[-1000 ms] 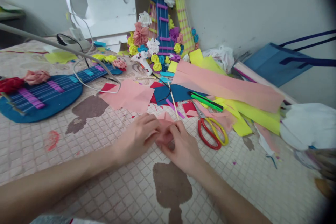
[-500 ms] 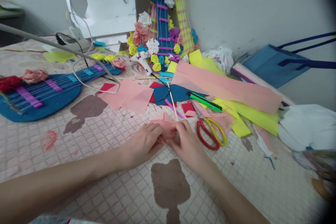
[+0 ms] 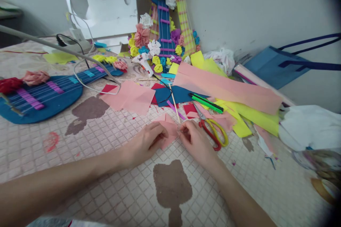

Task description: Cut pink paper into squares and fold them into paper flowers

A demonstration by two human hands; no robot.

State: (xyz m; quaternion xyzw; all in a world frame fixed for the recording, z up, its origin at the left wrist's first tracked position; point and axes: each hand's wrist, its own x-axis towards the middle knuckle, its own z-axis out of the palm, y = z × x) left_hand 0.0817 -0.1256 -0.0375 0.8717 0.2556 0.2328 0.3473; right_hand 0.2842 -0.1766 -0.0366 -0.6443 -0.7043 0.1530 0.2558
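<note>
Both hands, left [image 3: 145,144] and right [image 3: 195,142], pinch a small pink paper piece [image 3: 168,130] with fingers curled.

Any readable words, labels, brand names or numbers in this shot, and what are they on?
None can be read.
The white glue gun has a small dark mark on its body, too blurred to read.
The scissors, the green marker and the blue bag show no legible print.
The pink paper in both hands is plain.
</note>
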